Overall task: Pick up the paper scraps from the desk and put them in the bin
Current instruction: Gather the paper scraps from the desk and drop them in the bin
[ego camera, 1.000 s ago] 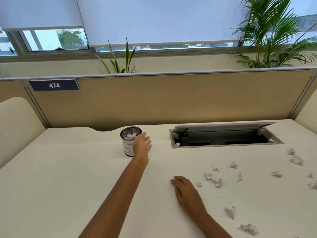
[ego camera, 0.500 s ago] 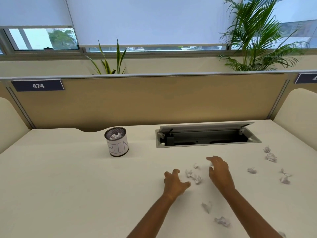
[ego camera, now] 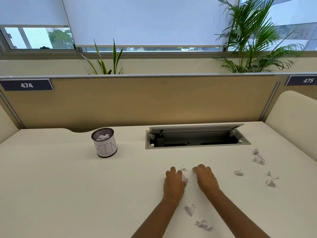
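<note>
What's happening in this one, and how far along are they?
A person is clearing crumpled paper off a desk. Both hands are down on the middle cluster. The left hand has a scrap showing at its thumb side, and the right hand has its fingers curled on the desk beside it. It is unclear whether either hand grips paper. The bin at the back left already holds some paper. Loose scraps lie to the right, and nearer scraps lie between the forearms.

Bin (ego camera: 106, 148) reads "BIN"; left nameplate (ego camera: 27, 85) "474"; right nameplate (ego camera: 307, 80) "475".
</note>
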Tool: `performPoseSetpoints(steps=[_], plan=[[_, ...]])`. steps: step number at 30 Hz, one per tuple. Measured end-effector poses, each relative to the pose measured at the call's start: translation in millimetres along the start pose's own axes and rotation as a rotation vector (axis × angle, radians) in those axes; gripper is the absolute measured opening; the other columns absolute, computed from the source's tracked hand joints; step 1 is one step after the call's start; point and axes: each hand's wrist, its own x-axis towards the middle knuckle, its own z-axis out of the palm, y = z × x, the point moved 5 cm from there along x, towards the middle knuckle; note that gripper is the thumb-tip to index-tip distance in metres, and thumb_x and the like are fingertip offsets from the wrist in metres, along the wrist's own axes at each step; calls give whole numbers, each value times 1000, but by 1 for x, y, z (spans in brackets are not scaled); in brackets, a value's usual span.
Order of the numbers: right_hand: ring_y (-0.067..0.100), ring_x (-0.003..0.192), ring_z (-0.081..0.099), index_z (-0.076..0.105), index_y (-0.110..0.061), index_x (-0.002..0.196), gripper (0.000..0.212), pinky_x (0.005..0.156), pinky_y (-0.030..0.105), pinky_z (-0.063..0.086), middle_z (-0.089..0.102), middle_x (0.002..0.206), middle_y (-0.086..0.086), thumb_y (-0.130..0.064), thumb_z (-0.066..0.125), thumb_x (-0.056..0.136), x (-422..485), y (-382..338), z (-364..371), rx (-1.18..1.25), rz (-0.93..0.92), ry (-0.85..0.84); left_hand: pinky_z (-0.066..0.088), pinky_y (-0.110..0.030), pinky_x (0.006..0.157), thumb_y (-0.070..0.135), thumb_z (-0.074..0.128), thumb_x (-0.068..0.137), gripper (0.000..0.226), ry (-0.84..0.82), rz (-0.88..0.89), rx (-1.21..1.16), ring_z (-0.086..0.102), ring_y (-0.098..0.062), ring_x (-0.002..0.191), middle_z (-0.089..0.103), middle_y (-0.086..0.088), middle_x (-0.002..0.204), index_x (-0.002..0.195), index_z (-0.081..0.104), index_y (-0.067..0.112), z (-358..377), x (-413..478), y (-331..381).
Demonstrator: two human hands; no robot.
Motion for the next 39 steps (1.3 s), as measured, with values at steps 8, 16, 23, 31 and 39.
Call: performPoseSetpoints(steps=[8,16,23,31,39], plan=[[30,107,60,63,2,111,24,94,31,47,62,120,20,-1,50,91,20,-11,-4,356,42,85,44,-25,90,6,44,95,19,80,-135,-260,56,-24,110,55,-14,119,106,60,3,-16,-5,-28],[30,109,60,62,2,113,26,97,32,47,62,121,19,1,49,90,31,-44,12,271,-13,-14,44,-20,87,-6,46,90,23,158,-238,-460,60,-28,106,59,-10,102,101,66,-6,-35,-12,-72],[28,104,63,68,1,105,21,90,25,47,67,115,17,-1,55,89,24,-60,6,316,-13,-22,54,-13,66,-8,49,92,26,133,-473,-1165,50,-10,63,56,-9,89,115,60,-9,-47,-14,-98],[14,82,61,72,-2,95,15,59,-1,39,72,102,16,-4,64,82,-9,-142,-18,609,-229,65,53,-16,40,2,39,95,28,33,-710,-2014,60,-18,59,67,-14,58,75,58,-2,-49,-19,-84],[20,99,64,69,-12,104,22,80,20,46,66,114,10,-8,55,88,-26,-187,-3,485,-372,-19,47,-32,64,26,27,100,42,-11,-767,-2104,54,-20,73,61,-9,68,77,58,8,-48,-24,-99]])
